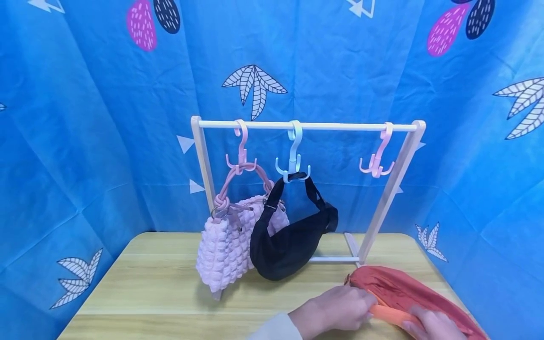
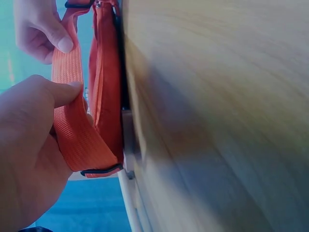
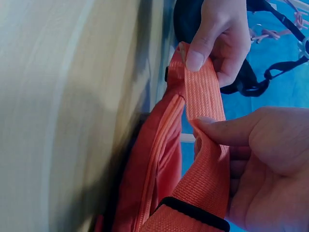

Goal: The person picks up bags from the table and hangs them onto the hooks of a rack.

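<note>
A red-orange bag [image 1: 408, 285] with a zipper lies at the table's front right. Its orange webbing strap [image 1: 393, 315] is pinched between thumb and fingers of my left hand [image 1: 340, 307]. A short way along the same strap, my right hand [image 1: 435, 326] grips it too. In the left wrist view, the strap [image 2: 79, 130] runs above the bag [image 2: 107, 87] and passes a black buckle [image 2: 102, 170]. The right wrist view shows another black slider [image 3: 195, 212] near my right hand [image 3: 270, 159]. Part of the right hand is cut off in the head view.
A white rack [image 1: 308, 126] stands behind, with a pink hook [image 1: 242, 146] holding a puffy pink handbag [image 1: 225, 250] and a blue hook [image 1: 294, 148] holding a black bag [image 1: 289, 245]. A bare pink hook [image 1: 379, 151] hangs at right. Blue cloth [image 1: 340, 61] surrounds the wooden table [image 1: 148, 283].
</note>
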Demonstrator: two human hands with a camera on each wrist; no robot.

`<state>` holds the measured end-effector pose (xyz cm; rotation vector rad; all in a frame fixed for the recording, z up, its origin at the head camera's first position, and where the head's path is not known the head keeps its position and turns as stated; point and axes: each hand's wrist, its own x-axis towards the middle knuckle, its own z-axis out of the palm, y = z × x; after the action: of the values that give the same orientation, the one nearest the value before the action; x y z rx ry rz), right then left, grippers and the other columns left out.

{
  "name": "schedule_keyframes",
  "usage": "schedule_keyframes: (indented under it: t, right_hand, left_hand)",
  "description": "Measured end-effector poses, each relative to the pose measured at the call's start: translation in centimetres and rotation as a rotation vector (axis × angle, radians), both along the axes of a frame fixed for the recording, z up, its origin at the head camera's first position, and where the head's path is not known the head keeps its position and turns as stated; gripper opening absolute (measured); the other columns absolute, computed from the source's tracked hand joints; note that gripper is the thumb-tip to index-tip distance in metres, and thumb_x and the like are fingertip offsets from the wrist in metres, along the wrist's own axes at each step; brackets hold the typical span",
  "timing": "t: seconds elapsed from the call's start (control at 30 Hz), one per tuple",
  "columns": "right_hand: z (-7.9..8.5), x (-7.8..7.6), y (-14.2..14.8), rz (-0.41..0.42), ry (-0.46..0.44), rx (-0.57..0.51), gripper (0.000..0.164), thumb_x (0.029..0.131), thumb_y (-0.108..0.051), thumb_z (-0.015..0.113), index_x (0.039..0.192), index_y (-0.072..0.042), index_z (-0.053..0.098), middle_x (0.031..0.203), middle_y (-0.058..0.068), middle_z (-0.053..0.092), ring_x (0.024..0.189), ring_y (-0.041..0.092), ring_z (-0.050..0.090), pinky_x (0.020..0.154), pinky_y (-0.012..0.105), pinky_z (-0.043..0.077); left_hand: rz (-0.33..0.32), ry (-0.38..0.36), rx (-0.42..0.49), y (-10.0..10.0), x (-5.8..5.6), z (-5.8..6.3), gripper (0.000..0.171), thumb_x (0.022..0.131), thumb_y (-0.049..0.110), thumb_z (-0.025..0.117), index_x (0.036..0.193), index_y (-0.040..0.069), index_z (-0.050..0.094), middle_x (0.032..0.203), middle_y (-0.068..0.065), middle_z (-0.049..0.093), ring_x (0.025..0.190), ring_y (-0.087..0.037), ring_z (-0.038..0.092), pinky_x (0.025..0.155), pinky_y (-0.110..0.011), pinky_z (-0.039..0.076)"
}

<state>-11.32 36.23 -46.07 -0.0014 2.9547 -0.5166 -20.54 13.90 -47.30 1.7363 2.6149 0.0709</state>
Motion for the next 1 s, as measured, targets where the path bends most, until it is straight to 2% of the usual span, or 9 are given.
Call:
schedule_keyframes:
  t: [0.17,0.37,0.53,0.63,0.77,0.87,1.0]
  right_hand:
    - [0.9,0.0,-0.2,-0.012,0.015,0.031,0.018,0.098,-0.027,0.071,0.085,-0.017,0.062,0.072,-0.008,0.046,0.063,0.002,0.04,0.061,0.023,0.035]
    - [1.9,-0.1,-0.2,0.004,0.07,0.086,0.017,0.096,-0.033,0.072,0.088,-0.02,0.064,0.072,-0.011,0.049,0.064,0.0,0.042,0.062,0.021,0.037]
    - [2.7,-0.3,-0.4,-0.001,0.105,0.11,0.016,0.095,-0.035,0.073,0.096,-0.019,0.069,0.076,-0.012,0.056,0.068,0.004,0.047,0.064,0.024,0.044]
    - [3.0,-0.2,-0.5,0.007,0.171,0.109,0.014,0.094,-0.031,0.075,0.096,-0.018,0.07,0.077,-0.012,0.059,0.067,0.003,0.047,0.064,0.025,0.047]
    - [3.3,0.1,-0.7,0.03,0.308,0.116,0.01,0.091,-0.025,0.079,0.093,-0.02,0.071,0.077,-0.015,0.061,0.066,-0.003,0.046,0.064,0.025,0.05]
    - [3.7,0.2,-0.9,0.033,0.352,0.112,0.009,0.09,-0.023,0.08,0.092,-0.02,0.072,0.076,-0.016,0.061,0.066,-0.005,0.045,0.063,0.025,0.05]
    - [4.4,0.1,-1.1,0.01,0.292,0.103,0.008,0.092,-0.025,0.078,0.096,-0.019,0.073,0.075,-0.013,0.06,0.065,-0.001,0.045,0.061,0.022,0.047]
  left_hand:
    - [-0.021,0.058,0.079,-0.5,0.0,0.5,0.015,0.107,0.04,0.056,0.1,0.028,0.061,0.078,0.02,0.049,0.067,0.007,0.046,0.059,-0.007,0.036]
    - [0.018,0.101,0.142,-1.0,0.2,1.3,0.02,0.107,0.042,0.056,0.094,0.028,0.059,0.072,0.019,0.044,0.06,0.006,0.042,0.056,-0.008,0.034]
    - [0.061,0.098,0.192,-1.4,0.4,1.8,0.021,0.107,0.043,0.054,0.095,0.027,0.061,0.072,0.018,0.044,0.057,0.006,0.041,0.052,-0.008,0.033]
    - [0.078,0.115,0.217,-1.6,0.5,2.0,0.022,0.107,0.044,0.054,0.096,0.027,0.062,0.071,0.018,0.045,0.055,0.006,0.04,0.051,-0.009,0.032]
    - [0.091,0.148,0.242,-1.8,0.5,2.4,0.024,0.106,0.046,0.054,0.095,0.026,0.061,0.067,0.018,0.044,0.053,0.006,0.039,0.05,-0.009,0.03]
    - [0.11,0.135,0.246,-1.9,0.5,2.8,0.024,0.106,0.048,0.054,0.095,0.027,0.061,0.065,0.018,0.043,0.053,0.005,0.039,0.05,-0.009,0.03]
    - [0.132,0.111,0.25,-2.0,0.5,3.4,0.024,0.105,0.049,0.054,0.095,0.028,0.06,0.065,0.02,0.043,0.054,0.005,0.039,0.051,-0.009,0.03]
